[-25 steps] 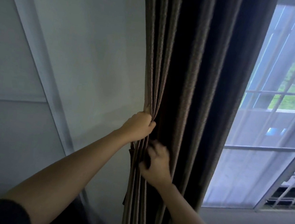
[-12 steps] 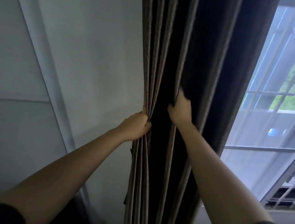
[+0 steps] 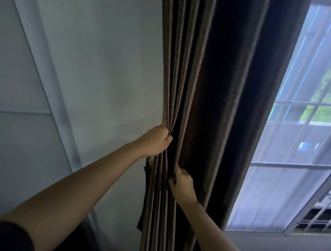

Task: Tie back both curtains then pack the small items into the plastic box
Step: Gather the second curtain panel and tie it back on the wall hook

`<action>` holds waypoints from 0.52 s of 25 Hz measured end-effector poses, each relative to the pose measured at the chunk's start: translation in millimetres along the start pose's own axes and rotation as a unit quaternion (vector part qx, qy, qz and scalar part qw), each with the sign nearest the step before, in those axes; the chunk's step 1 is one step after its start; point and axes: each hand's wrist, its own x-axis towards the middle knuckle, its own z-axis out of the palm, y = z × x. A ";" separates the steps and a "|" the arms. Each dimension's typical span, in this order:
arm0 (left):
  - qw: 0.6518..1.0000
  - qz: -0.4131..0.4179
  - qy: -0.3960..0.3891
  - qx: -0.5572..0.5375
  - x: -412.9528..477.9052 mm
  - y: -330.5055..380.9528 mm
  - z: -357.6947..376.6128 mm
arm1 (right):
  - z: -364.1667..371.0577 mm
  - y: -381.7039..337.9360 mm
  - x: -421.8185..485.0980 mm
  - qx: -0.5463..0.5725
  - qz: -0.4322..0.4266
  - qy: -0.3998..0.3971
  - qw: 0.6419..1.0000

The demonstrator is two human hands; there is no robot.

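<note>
right hand (image 3: 182, 186) lower now, seemingly pinching curtain (image 3: 223, 90)

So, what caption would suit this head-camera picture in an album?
Dark curtain beside the window, bunched in two hands: left hand grips it, right hand pinches a fold lower down.

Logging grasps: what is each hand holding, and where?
Both grip the curtain: left hand bunches its wall-side folds, right hand pinches one fold lower down.
</note>
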 end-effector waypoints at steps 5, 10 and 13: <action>0.998 -0.008 -0.023 -0.052 -5.2 14.7 -2.2 | 0.8 -7.3 1.0 -0.010 -0.001 -0.007 1.000; 0.999 0.006 0.036 0.030 -3.3 28.5 8.6 | 3.2 -26.7 -3.6 -0.058 0.045 -0.068 0.995; 0.995 -0.020 0.066 0.074 2.0 23.6 12.5 | -6.4 -36.2 -12.6 -0.107 0.038 -0.045 0.993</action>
